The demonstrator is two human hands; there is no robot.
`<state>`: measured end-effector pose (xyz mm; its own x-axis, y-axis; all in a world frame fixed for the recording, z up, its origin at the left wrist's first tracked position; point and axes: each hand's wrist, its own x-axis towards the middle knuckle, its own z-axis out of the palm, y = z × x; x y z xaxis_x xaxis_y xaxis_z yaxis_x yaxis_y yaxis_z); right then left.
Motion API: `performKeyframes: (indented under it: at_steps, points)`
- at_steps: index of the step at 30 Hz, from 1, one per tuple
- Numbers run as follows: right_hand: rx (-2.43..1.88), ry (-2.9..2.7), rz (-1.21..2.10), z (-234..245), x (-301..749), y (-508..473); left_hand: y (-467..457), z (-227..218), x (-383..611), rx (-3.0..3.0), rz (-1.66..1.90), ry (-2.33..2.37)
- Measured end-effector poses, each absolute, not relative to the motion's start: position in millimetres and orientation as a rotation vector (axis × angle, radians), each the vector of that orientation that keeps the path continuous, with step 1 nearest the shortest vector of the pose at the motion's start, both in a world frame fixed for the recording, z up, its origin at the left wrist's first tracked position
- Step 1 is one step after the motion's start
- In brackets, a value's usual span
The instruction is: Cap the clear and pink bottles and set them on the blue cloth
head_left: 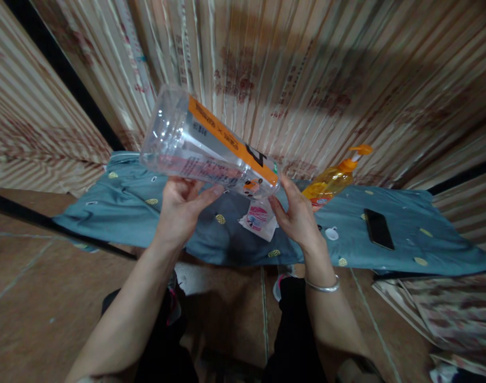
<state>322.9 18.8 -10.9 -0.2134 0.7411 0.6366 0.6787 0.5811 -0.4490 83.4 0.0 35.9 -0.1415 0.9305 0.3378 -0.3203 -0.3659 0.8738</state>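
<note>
A large clear plastic bottle (214, 146) with an orange-striped label is held up, tilted, above the cloth-covered surface. My left hand (184, 205) grips it from below near the middle, its thumb along the side. At the lower right end, my right hand (294, 213) closes its fingers on the bottle; the end itself is partly hidden there. Under that end lies a small white packet (261, 219) with pink print. Just beyond my right hand stands a yellow pump bottle (331, 180) with an orange pump head.
A blue-green patterned cloth (222, 239) covers the narrow surface. On its right side lie a black phone (378, 229) and a small white round item (331, 233). A striped curtain (258, 69) hangs close behind, and dark metal bars (67, 74) frame the sides.
</note>
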Motion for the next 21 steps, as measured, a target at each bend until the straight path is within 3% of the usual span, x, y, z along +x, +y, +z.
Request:
performKeyframes:
  at_steps: [21]
  points:
    - [-1.136, -1.901, 0.135, -16.1, 323.0, 21.3, -0.5, 36.0, 86.5, 1.182, 1.707, 0.837]
